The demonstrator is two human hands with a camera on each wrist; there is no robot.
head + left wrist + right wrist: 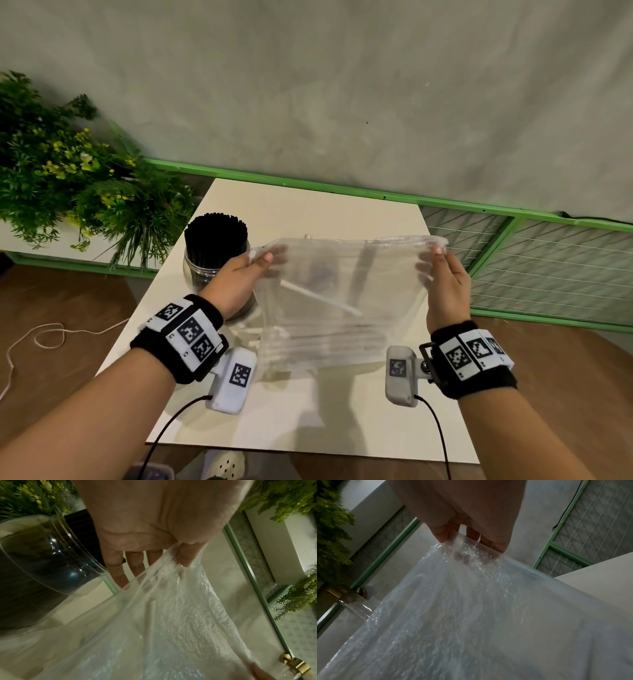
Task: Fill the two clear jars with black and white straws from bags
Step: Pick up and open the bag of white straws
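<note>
Clearly the white-straw step: both hands hold a clear bag [337,301] up by its top corners above the table [291,421], left hand [236,281] pinching the left corner, right hand [445,284] pinching the right, thumbs in front and fingers behind the film. Wrist views confirm both pinches on crinkled plastic. White straws [320,297] sit inside, one lying slantwise mid-bag, more bunched along the bottom edge, which hangs just over the table. First jar [219,263] stands at the left just behind the left hand, already packed with black straws [215,236], so that half looks done. Second jar [355,603] shows only in the wrist views, glass with a gold-coloured neck, beyond the bag; the head view hides it behind the plastic, so its fill cannot be told. Next move likely needs the bag mouth opened, then the white straws gathered and fed upright into the second jar. Risk: thin film slips, straws spill loose.
</note>
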